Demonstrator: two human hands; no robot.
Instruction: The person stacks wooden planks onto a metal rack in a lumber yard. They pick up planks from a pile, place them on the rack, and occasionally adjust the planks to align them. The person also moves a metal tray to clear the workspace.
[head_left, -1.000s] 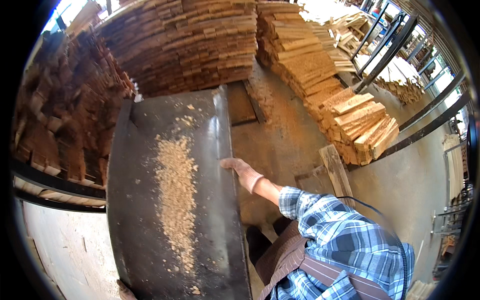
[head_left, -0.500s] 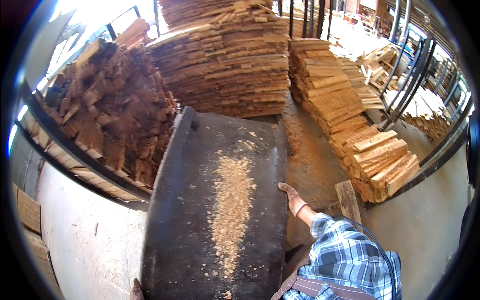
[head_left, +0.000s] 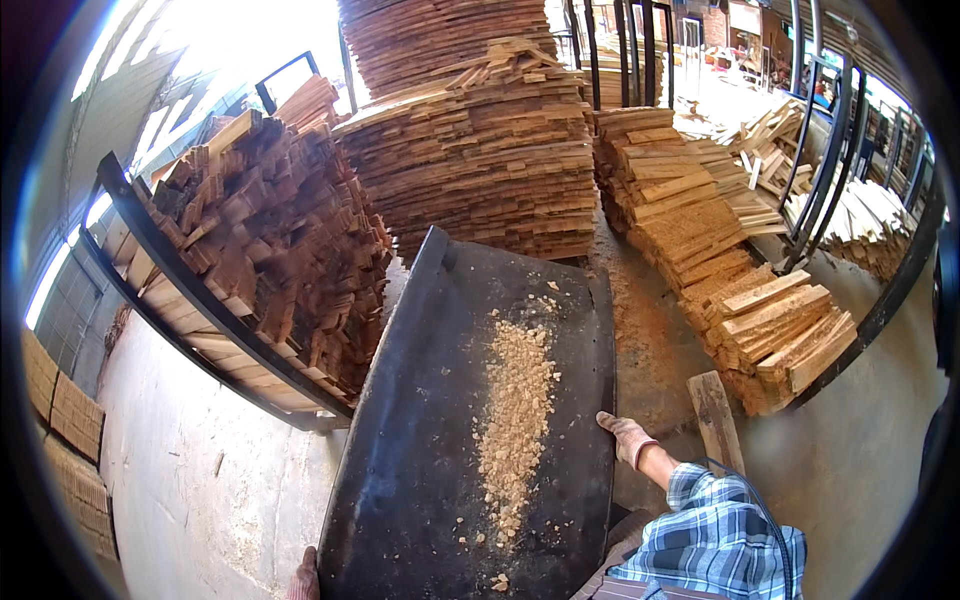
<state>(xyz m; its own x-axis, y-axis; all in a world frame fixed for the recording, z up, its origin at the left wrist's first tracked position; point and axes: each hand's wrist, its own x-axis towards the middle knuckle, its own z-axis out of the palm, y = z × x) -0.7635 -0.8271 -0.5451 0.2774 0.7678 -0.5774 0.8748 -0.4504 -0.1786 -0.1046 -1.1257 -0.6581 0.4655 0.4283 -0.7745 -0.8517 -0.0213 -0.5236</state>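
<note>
Black tray (head_left: 412,440) partly hides the right hand (head_left: 628,438) clasping it; left hand (head_left: 304,578) is cropped, grip unclear

The right hand (head_left: 629,438), gloved, is extended forward and to the left in a gripping posture, its fingers partly hidden. The right forearm (head_left: 657,465) slants up from a checked sleeve (head_left: 715,520). The left hand (head_left: 303,577), also gloved, points upward at the lower edge, its grip unclear.

A wood workshop, shown by tall stacked boards (head_left: 480,165)
</note>
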